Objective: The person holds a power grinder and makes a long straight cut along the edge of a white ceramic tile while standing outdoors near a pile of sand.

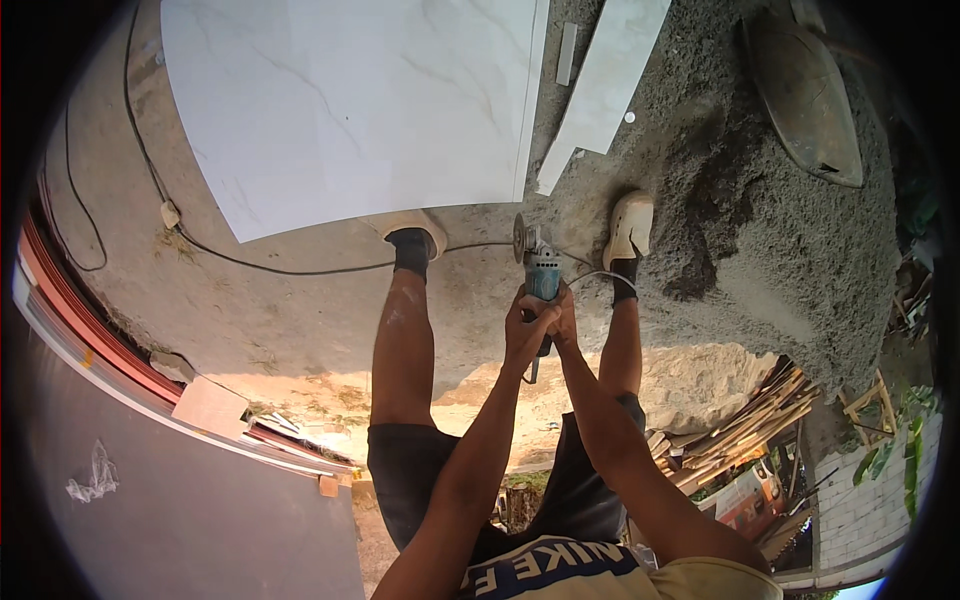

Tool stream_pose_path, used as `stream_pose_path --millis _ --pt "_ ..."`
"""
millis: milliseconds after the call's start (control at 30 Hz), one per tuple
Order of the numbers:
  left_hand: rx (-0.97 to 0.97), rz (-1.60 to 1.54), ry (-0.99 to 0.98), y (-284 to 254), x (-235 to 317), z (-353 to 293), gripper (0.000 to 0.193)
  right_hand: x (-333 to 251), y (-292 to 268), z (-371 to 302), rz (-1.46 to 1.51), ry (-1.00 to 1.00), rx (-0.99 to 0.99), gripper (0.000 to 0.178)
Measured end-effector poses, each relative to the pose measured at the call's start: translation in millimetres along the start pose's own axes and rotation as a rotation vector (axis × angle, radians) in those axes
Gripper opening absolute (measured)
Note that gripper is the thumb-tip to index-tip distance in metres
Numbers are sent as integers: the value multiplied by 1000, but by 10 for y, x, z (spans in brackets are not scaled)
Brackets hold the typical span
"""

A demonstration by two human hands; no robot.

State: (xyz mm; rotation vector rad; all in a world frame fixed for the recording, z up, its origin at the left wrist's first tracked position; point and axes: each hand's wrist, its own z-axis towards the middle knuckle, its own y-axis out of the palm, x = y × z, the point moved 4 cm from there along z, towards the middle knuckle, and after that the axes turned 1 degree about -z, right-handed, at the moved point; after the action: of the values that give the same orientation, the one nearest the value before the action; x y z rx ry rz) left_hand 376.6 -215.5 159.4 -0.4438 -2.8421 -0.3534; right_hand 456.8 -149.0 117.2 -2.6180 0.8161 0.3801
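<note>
Both my hands are wrapped round a teal angle grinder (543, 278), held out in front of me between my legs. My left hand (527, 325) and my right hand (562, 318) meet on its body, fingers closed. The grinder's disc (519, 238) stands on edge at the far end, just off the near right corner of a large white marbled tile (370, 110). A narrow white strip of tile (610, 90), notched at its near end, lies to the right of the big one. Whether the disc is turning, I cannot tell.
A dark power cord (290, 271) crosses the concrete to a plug connection (170, 213) at the left. Grey sand (790, 260) and a shallow basin (810, 105) lie at right. Wooden boards (745, 425) are piled lower right. A grey panel (200, 470) fills the lower left.
</note>
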Motion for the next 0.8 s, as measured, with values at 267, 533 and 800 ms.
stream_pose_path --millis 267,533,800 --pt "45 147 125 -112 -61 280 35 -104 105 242 -4 -173 -43 46" --pt "36 101 117 85 -20 328 34 414 -16 490 0 -193 46 49" --pt "59 85 147 -60 -14 350 13 -15 67 363 -95 -229 15 52"
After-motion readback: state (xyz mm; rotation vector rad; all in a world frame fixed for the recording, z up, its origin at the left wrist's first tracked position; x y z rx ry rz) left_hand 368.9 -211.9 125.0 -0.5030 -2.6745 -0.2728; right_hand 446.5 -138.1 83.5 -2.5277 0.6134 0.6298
